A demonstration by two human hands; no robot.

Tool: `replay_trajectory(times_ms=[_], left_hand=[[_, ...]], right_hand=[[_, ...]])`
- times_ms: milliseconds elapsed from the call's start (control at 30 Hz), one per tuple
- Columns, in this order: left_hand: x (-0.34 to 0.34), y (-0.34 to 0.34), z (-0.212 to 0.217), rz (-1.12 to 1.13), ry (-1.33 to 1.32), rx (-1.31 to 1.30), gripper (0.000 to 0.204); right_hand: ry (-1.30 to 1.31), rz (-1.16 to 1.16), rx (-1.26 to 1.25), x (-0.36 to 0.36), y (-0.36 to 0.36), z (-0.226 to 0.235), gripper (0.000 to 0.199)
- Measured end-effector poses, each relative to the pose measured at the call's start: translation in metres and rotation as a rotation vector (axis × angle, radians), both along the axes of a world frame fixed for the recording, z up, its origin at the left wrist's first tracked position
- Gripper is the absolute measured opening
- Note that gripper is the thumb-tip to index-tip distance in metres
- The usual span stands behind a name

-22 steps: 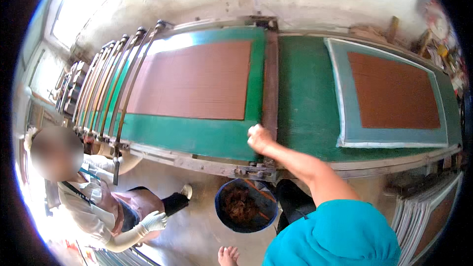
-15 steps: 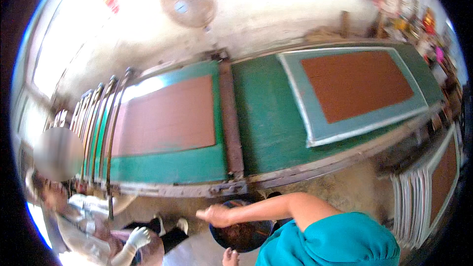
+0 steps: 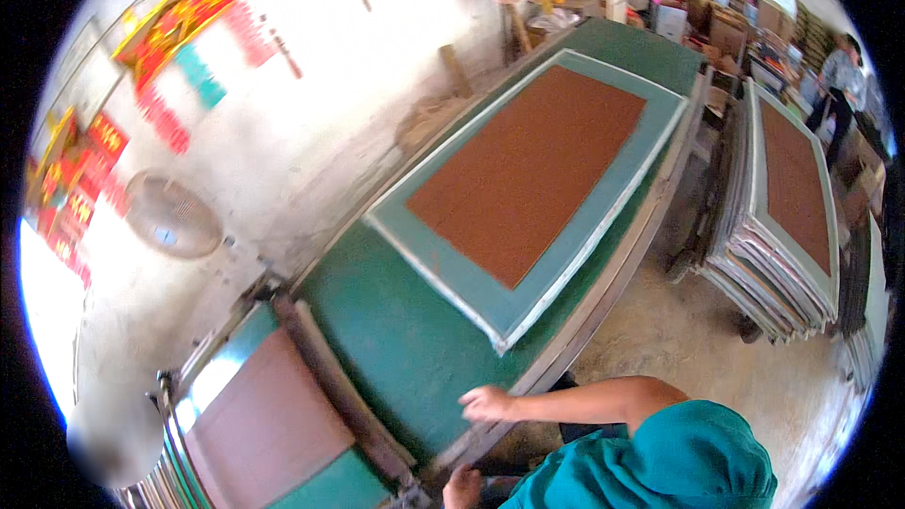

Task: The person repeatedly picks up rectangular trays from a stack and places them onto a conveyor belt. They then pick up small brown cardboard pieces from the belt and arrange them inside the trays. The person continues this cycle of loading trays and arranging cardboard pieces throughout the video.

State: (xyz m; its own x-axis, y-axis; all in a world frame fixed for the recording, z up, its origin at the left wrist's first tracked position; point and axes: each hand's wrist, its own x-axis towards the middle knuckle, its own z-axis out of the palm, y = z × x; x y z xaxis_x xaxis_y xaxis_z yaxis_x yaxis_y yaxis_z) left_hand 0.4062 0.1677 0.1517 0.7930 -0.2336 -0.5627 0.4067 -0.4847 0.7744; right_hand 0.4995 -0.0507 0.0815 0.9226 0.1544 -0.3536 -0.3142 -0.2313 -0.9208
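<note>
My right hand (image 3: 487,403) is held over the near edge of a long green-topped table (image 3: 382,306), its fingers curled in with nothing visible in them. Lower down, my left hand (image 3: 462,487) is close to the table's near rail, closed like a fist; what it may hold is hidden. Beyond my right hand, a flat framed panel (image 3: 498,337) lies on the table, with a brown rectangle (image 3: 533,174) inside a pale blue-green border and white edging. Neither hand touches the panel.
A crossbar (image 3: 335,386) divides the table; a pinkish-brown sheet (image 3: 269,424) lies left of it. Similar panels stand stacked (image 3: 768,264) at the right. A wall fan (image 3: 174,214) and red hangings (image 3: 193,19) are at the left. A person (image 3: 839,80) stands far right.
My view has swung right, bringing the stacked panels more into sight. The dark tub and gloved co-worker's hand have left view. My right hand now lies over the table edge instead of the tub.
</note>
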Motion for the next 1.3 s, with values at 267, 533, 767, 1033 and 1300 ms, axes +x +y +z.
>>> replay_trajectory(times_ms=[267, 533, 767, 1033, 1300], left_hand=[[0.330, -0.196, 0.015, -0.592, -0.579, 0.291, 0.019], [0.648, -0.411, -0.023, -0.486, -0.606, 0.382, 0.053], [0.757, -0.486, -0.116, -0.537, -0.563, 0.778, 0.057], [0.679, -0.503, -0.092, -0.693, -0.670, 0.663, 0.056], [0.476, -0.464, 0.026, -0.514, -0.526, 0.336, 0.048]], right_hand=[[0.661, -1.097, 0.782, -0.009, -0.289, -0.066, 0.053], [0.801, -1.197, 0.650, 0.040, -0.337, -0.057, 0.084], [0.896, -0.886, 0.134, 0.047, -0.380, -0.028, 0.082], [0.765, -1.508, -0.282, -0.024, -0.451, -0.022, 0.060], [0.347, -1.860, -0.008, -0.150, -0.496, 0.133, 0.052]])
